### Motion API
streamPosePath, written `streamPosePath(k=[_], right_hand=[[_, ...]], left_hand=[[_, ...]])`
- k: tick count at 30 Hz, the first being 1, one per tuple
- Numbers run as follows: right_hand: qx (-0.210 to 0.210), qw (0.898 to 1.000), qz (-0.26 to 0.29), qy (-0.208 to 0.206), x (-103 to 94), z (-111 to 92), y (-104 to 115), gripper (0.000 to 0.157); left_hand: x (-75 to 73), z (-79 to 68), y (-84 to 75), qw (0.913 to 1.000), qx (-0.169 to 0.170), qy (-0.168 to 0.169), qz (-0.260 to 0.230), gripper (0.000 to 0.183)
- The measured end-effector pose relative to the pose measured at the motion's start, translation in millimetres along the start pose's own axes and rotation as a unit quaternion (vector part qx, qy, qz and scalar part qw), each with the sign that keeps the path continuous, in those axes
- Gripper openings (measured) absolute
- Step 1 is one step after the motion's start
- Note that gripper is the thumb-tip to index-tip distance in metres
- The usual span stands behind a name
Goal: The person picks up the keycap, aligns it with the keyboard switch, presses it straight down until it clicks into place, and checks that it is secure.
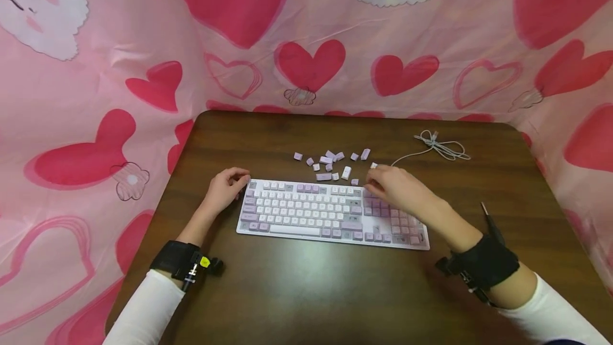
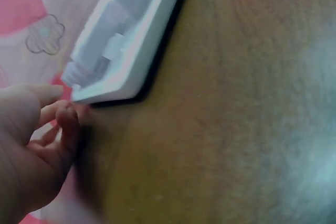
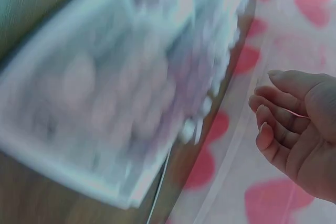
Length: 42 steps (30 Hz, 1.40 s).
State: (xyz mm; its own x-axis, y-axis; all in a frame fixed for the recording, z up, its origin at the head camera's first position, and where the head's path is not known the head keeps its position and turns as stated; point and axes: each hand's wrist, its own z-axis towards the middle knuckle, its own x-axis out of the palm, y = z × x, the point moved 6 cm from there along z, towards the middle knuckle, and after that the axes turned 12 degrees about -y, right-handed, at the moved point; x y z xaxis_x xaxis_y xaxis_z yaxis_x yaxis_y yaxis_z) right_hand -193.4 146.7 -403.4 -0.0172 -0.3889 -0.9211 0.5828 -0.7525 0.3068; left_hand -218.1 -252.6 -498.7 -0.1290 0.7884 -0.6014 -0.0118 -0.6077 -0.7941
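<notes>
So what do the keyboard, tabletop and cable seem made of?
Keyboard: likely plastic, satin; smooth white case, moulded-looking keys.
Tabletop: wood or laminate, semi-gloss; brown grain, bright glare patch.
Cable: perhaps rubbery plastic; thin, flexible loops, finish too small to tell.

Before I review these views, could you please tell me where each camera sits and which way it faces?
Head: on the head, facing forward and down at the keyboard; left arm and right arm show.
Left wrist: worn there, facing the keyboard's corner; left fingers show.
Right wrist: worn there, facing the blurred keyboard; right fingers show.
Both wrist views share the keyboard.
</notes>
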Motion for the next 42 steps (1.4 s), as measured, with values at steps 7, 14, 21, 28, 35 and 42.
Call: streamPosePath(k=[7, 14, 21, 28, 35, 42], right_hand=[[0.05, 0.999, 0.009, -0.01, 1.9, 3.1, -57.3, 0.005], [0.06, 0.998, 0.013, -0.022, 26.4, 9.3, -76.2, 0.008], [0.052, 0.998, 0.009, -0.02, 38.9, 17.4, -88.7, 0.016], [0.038, 0.999, 0.001, -0.013, 41.3, 27.1, -91.8, 0.014], [0.024, 1.0, 0.002, 0.0, 37.2, 30.3, -91.6, 0.012], [0.009, 0.999, 0.02, 0.032, 35.0, 25.2, -94.3, 0.009]], left_hand=[[3.1, 0.4, 8.2, 0.9987, -0.038, 0.024, -0.023, 0.025], [8.0, 3.2, 9.7, 0.999, -0.03, 0.029, -0.017, 0.024], [13.2, 1.7, 7.2, 0.9985, -0.034, 0.038, -0.021, 0.023], [10.6, 2.9, 3.5, 0.9989, -0.027, 0.029, -0.024, 0.023], [10.8, 0.3, 6.9, 0.9989, -0.028, 0.03, -0.021, 0.023], [10.5, -2.4, 13.8, 0.9987, -0.036, 0.032, -0.017, 0.025]])
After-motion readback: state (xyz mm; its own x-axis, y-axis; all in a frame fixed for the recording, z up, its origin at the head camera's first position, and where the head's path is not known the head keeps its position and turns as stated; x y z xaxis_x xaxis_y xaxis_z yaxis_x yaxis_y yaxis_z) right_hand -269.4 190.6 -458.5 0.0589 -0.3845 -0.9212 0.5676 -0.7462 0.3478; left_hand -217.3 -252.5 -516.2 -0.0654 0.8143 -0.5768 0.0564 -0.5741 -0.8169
